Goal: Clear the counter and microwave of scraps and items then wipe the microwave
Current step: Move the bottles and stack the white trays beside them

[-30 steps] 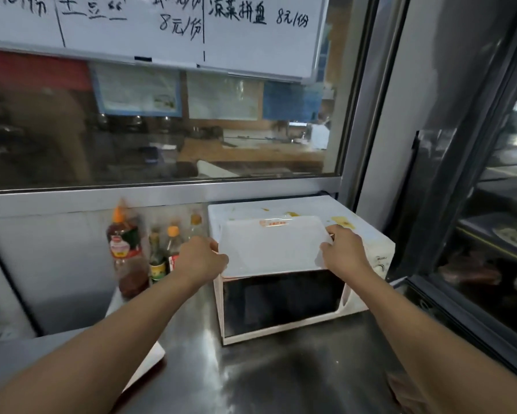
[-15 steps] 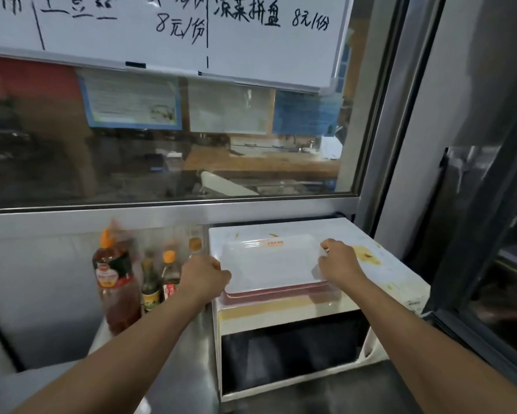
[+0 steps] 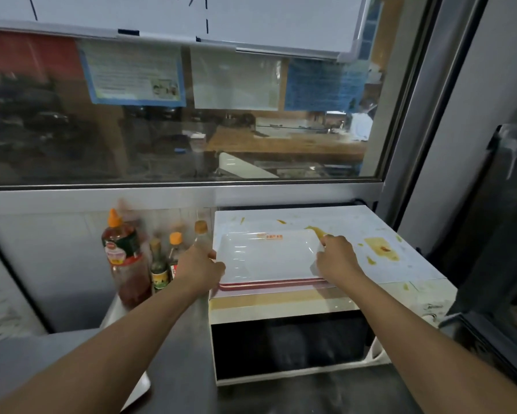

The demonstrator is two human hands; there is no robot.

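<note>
A white microwave [image 3: 406,297] with a dark door stands on the steel counter [image 3: 281,395]. Its top carries yellow-orange sauce stains [image 3: 381,248] and small scraps. A stack of trays [image 3: 266,255], white on top with pink ones beneath, lies flat on the front left of the microwave top. My left hand [image 3: 199,268] grips the stack's left edge. My right hand [image 3: 338,258] grips its right edge.
Several sauce bottles stand left of the microwave, the biggest a red bottle [image 3: 124,258] with an orange cap. A white board edge [image 3: 137,389] lies on the counter at lower left. A glass window [image 3: 176,115] runs behind; a dark glass-door cabinet [image 3: 496,264] stands right.
The tray stack, tilted up in both hands a second ago, now lies flat on the microwave top. My view has moved closer and higher over the microwave.
</note>
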